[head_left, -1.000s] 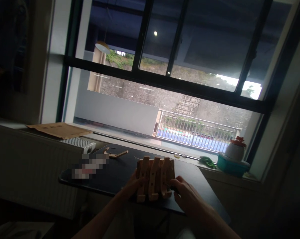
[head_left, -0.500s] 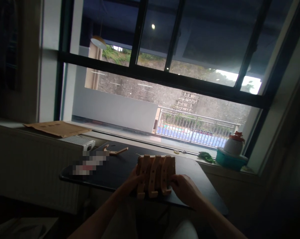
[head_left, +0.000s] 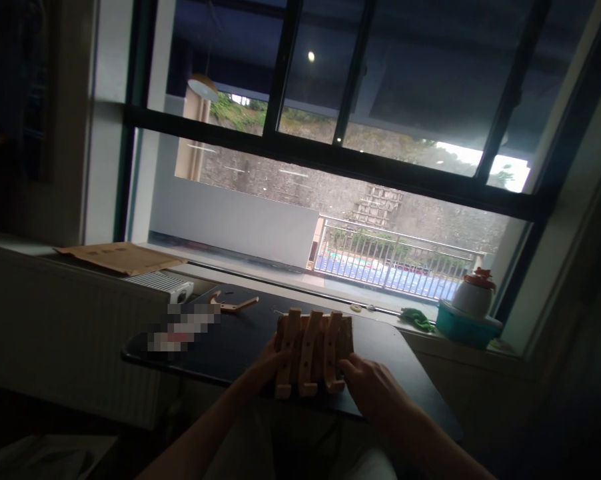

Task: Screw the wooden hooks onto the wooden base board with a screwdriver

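A light wooden rack with three upright hook pieces [head_left: 311,350] stands on the dark table [head_left: 220,343] in front of me. My left hand [head_left: 268,367] grips its left side, fingers curled round the leftmost hook piece. My right hand [head_left: 373,387] rests against its lower right side, fingers bent at the rightmost hook piece; what they pinch, if anything, is hidden. A single loose wooden hook [head_left: 230,305] lies on the table further back and to the left.
The table stands under a large dark-framed window. On the sill to the right are a teal box with a white, red-topped pot [head_left: 473,310] and a green object [head_left: 415,319]. A brown envelope [head_left: 118,257] and a white device [head_left: 165,285] lie left.
My right hand has shifted a little along the lower right of the rack. The left hand keeps its grip. The camera view has swayed slightly.
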{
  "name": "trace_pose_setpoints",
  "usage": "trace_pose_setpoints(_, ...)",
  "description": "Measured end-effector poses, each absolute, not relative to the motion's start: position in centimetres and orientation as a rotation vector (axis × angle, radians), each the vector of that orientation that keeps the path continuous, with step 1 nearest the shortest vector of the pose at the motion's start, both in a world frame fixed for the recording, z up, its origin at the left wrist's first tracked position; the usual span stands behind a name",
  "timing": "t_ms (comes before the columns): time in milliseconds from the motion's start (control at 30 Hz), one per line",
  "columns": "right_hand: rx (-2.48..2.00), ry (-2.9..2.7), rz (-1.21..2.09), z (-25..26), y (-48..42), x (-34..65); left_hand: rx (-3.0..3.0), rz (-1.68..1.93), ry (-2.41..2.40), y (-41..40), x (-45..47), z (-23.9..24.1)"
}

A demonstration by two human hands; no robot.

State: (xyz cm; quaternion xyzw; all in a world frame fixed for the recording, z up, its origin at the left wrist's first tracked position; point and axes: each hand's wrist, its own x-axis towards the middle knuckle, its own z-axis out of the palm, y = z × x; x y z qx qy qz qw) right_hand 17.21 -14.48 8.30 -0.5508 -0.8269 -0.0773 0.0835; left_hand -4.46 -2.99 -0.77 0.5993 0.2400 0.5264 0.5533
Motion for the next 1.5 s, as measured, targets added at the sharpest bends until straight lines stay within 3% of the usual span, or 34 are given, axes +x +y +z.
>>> trace_pose_setpoints(467,-1.808,-2.099,-0.176,6.8,-13.9,17.1,1.393,1.248,0.592,-3.4,-4.2,-0.2)
trace_pose_setpoints(867,-1.586,-2.557,-0.316,9.4,-14.4,17.3,1.385,1.23,0.561,-3.2,-4.3,-0.5)
trace_pose_setpoints(1233,-1.822,-2.122,-0.2,6.8,-14.1,17.8,1.386,1.259,0.587,-3.7,-4.2,-0.1)
trace_pose_setpoints(1500,-1.633,-2.385,-0.244,9.5,-14.3,17.3,1.411,1.259,0.613,-3.3,-4.2,-0.3)
